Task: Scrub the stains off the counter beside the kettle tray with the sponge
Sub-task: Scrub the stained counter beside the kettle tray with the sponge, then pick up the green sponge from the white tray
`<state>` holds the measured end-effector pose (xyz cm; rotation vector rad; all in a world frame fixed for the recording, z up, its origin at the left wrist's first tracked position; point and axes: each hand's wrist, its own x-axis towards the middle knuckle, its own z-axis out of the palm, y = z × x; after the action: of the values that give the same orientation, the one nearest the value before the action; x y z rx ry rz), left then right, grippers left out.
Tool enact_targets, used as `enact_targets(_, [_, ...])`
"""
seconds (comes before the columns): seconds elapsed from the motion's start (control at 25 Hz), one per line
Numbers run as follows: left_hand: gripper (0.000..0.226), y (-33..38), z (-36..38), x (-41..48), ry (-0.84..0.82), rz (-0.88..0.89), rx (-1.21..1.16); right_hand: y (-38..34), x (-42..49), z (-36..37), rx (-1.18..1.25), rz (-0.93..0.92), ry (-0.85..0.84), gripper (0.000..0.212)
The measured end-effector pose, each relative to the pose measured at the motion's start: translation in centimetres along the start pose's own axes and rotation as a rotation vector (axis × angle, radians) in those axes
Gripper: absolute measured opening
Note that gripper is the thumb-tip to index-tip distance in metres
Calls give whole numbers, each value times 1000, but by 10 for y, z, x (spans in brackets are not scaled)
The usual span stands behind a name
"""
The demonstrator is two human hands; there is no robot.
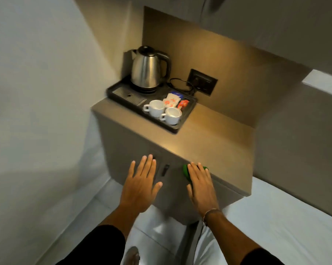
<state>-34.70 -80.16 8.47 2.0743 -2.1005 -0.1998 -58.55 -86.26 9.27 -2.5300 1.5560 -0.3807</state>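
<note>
A beige counter (214, 138) tops a low cabinet. At its back left lies a black kettle tray (188, 113) with a steel kettle (148, 70), two white cups (164, 111) and sachets. My right hand (201, 186) holds a green sponge (186, 171) under flat fingers, in front of the cabinet's front edge, below the counter top. Most of the sponge is hidden by the fingers. My left hand (142, 182) hovers flat, fingers spread, in front of the cabinet doors, holding nothing. I cannot make out stains in this blurred view.
A black wall socket (202, 81) with the kettle's coiled cord sits on the back panel right of the tray. A dark door handle (165, 169) is between my hands. A white bed (285, 217) lies to the right, pale floor below.
</note>
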Motion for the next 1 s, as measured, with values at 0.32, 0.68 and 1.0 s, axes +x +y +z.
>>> enact_targets(0.32, [81,-101,20,-310,-55,-512,3,-207,-126,90,138,-347,-219,71])
enact_targets(0.68, [83,-192,-2,-627,-24,-1048,-5,-496,-295,163,269,-830,-474,71])
enact_targets(1.0, [83,-292,-19,-786,-63,-1277,4,-706,-392,206,330,-1028,-503,65])
